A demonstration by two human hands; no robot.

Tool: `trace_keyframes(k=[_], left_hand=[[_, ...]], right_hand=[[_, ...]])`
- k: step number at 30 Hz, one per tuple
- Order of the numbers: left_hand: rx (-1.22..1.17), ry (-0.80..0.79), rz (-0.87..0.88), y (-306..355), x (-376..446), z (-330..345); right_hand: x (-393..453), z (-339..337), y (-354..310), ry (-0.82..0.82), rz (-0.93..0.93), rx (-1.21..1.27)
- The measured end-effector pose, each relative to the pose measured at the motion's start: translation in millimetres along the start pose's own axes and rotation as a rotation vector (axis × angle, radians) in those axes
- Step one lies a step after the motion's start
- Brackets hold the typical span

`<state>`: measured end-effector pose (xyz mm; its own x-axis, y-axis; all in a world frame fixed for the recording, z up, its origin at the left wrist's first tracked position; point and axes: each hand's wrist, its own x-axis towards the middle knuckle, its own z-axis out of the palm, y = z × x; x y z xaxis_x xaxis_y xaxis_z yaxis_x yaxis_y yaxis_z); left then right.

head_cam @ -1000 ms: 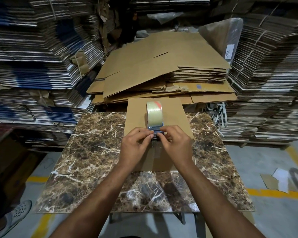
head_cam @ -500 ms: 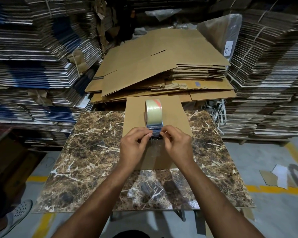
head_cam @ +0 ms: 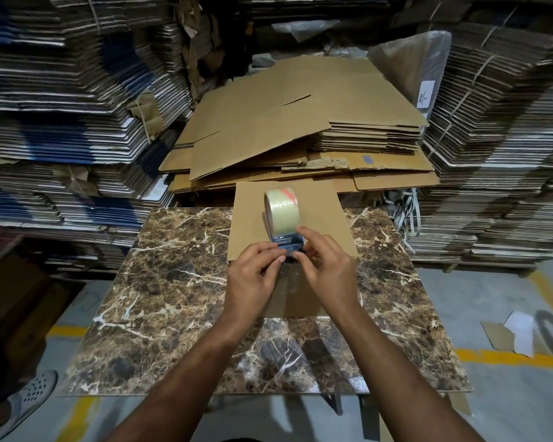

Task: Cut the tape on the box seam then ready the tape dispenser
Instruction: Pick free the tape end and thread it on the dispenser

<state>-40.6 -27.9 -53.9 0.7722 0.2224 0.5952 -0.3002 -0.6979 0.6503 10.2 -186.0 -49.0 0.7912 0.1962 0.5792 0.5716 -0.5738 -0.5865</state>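
Note:
A flat brown cardboard box (head_cam: 321, 212) lies lengthwise down the middle of the marble table (head_cam: 179, 282). On it stands a blue tape dispenser (head_cam: 288, 242) carrying a roll of clear tape (head_cam: 281, 212). My left hand (head_cam: 253, 282) and my right hand (head_cam: 328, 266) meet at the dispenser's near end, fingertips pinching at its front edge where the clear tape comes off. A strip of clear tape (head_cam: 289, 282) runs along the box between my hands. The dispenser's handle is hidden by my fingers.
A pile of flattened brown cartons (head_cam: 300, 132) sits just behind the table. Tall stacks of bundled cardboard (head_cam: 61, 122) wall in the left and the stacks at right (head_cam: 498, 154). Another person's sandalled foot (head_cam: 23, 403) is on the floor at lower left. Paper scraps (head_cam: 514, 333) lie at right.
My right hand's fingers have shifted up over the dispenser's front edge. Both hands stay at the dispenser; the view has tilted slightly.

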Motion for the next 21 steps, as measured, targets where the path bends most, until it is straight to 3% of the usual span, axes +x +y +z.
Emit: trace_keyframes(k=[10, 15, 21], left_hand=[[-0.069, -0.029, -0.08, 4, -5, 5], [-0.013, -0.008, -0.166, 10, -4, 9], [-0.058, -0.059, -0.213, 16, 3, 4]], right_hand=[[-4, 0, -3, 0.061, 0.031, 0.016], [-1, -3, -7, -0.029, 0.113, 0.023], [-1, -7, -11, -0.118, 0.059, -0.021]])
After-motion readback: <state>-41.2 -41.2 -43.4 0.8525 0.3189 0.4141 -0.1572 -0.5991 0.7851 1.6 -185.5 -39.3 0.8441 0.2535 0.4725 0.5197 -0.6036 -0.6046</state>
